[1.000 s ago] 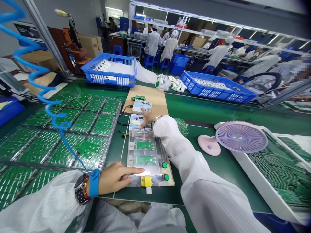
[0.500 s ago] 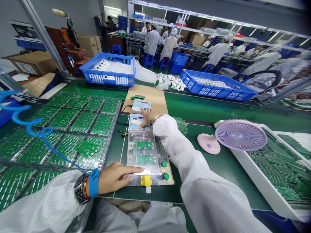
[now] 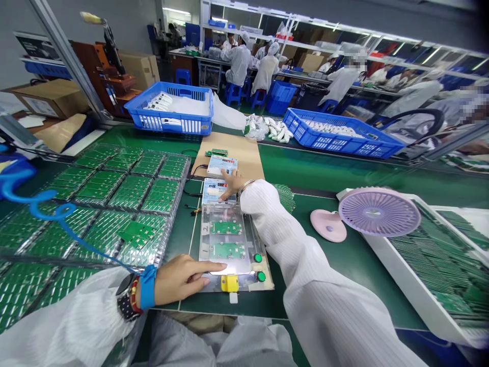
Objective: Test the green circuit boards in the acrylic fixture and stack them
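My left hand (image 3: 181,279) points with its index finger stretched out, the tip resting on the near part of a clear-covered test fixture (image 3: 229,267); its other fingers are loosely bent and hold nothing. Two green circuit boards (image 3: 226,228) lie under the cover, one behind the other. At the fixture's front sits a yellow block (image 3: 229,283), with green push buttons (image 3: 261,277) on the right. Fingers apart, my right hand (image 3: 233,183) reaches over two small meter boxes with red displays, touching or just above the nearer meter (image 3: 214,189) and the farther meter (image 3: 222,165).
Clear trays of circuit boards (image 3: 130,191) cover the left side, crossed by a blue coiled cord (image 3: 82,237). To the right are a purple fan (image 3: 378,211) and a white tray (image 3: 397,270) full of boards. Blue baskets (image 3: 171,122) stand behind; people sit farther back.
The blue coiled cord has swung a little to the left and down. The red display readings look different. Both hands hold their places.
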Available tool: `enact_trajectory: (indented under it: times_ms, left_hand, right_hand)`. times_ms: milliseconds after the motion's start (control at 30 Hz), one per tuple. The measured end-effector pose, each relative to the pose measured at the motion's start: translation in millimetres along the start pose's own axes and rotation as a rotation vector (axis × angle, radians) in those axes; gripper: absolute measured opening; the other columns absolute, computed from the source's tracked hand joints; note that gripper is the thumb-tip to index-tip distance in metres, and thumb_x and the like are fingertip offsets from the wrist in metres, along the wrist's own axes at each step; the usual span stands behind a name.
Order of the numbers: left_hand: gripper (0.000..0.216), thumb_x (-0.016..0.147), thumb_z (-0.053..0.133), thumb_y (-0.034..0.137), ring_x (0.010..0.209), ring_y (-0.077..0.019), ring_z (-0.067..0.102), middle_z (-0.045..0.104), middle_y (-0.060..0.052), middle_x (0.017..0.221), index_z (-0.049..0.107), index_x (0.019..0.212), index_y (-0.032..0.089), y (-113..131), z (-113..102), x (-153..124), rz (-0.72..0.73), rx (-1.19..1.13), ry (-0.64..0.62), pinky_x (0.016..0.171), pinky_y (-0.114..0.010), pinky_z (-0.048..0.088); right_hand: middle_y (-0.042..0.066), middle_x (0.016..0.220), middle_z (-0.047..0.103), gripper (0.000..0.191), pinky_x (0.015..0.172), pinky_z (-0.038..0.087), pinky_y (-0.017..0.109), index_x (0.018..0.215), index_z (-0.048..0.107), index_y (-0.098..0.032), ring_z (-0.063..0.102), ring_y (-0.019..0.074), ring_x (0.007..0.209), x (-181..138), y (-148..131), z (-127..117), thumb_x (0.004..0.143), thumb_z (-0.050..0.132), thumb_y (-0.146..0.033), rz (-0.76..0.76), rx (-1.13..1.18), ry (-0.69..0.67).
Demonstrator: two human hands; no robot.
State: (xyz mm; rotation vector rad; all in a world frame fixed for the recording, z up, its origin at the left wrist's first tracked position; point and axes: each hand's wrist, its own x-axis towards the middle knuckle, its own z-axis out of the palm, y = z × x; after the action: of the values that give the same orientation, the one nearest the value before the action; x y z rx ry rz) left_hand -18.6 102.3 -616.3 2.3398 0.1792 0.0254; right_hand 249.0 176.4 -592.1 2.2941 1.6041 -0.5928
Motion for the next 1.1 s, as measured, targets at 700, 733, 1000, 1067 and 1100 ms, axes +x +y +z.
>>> enact_trajectory:
  times_ms: [700, 733, 1000, 1067, 1100]
  left_hand:
    - [0.040, 0.086, 0.045, 0.018, 0.041, -0.0088, 0.032, 0.029, 0.008, 0.045, 0.052, 0.125, 0.027, -1, 2, 1, 0.006, -0.030, 0.005, 0.045, -0.019, 0.023]
    - [0.040, 0.086, 0.045, 0.018, 0.041, -0.0089, 0.032, 0.030, 0.008, 0.045, 0.052, 0.125, 0.027, -1, 2, 1, 0.005, -0.024, 0.006, 0.046, -0.019, 0.023]
    - [0.041, 0.085, 0.046, 0.017, 0.041, -0.0091, 0.034, 0.031, 0.007, 0.044, 0.053, 0.124, 0.027, 1, 0, 1, -0.019, -0.029, 0.000, 0.045, -0.019, 0.023]
    - [0.041, 0.085, 0.047, 0.018, 0.040, -0.0090, 0.034, 0.031, 0.007, 0.044, 0.053, 0.124, 0.028, 1, 0, 1, -0.026, -0.029, -0.003, 0.045, -0.019, 0.022]
    - [0.041, 0.084, 0.047, 0.018, 0.040, -0.0090, 0.034, 0.031, 0.007, 0.044, 0.053, 0.124, 0.028, 1, 0, 1, -0.029, -0.026, -0.002, 0.044, -0.018, 0.022]
  right_hand:
    - [0.028, 0.144, 0.001, 0.135, 0.099, 0.018, 0.059, 0.142, -0.007, -0.019, 0.005, 0.0436, 0.132, 8, 0, 6, 0.043, 0.078, -0.058, 0.029, -0.004, 0.013]
    - [0.028, 0.145, 0.001, 0.134, 0.099, 0.018, 0.060, 0.142, -0.007, -0.020, 0.004, 0.0436, 0.133, 8, 0, 6, 0.044, 0.077, -0.058, 0.025, 0.002, 0.013]
    - [0.026, 0.146, 0.002, 0.130, 0.102, 0.021, 0.053, 0.142, -0.008, -0.019, 0.004, 0.0402, 0.134, 4, 8, 5, 0.048, 0.072, -0.064, -0.034, 0.040, 0.031]
    - [0.025, 0.146, -0.001, 0.133, 0.102, 0.021, 0.053, 0.141, -0.009, -0.020, 0.002, 0.0399, 0.134, 3, 11, 4, 0.046, 0.073, -0.064, -0.044, 0.069, 0.008]
    - [0.025, 0.146, -0.004, 0.134, 0.102, 0.020, 0.053, 0.141, -0.010, -0.020, 0.000, 0.0398, 0.134, 3, 11, 3, 0.045, 0.073, -0.064, -0.049, 0.084, -0.005]
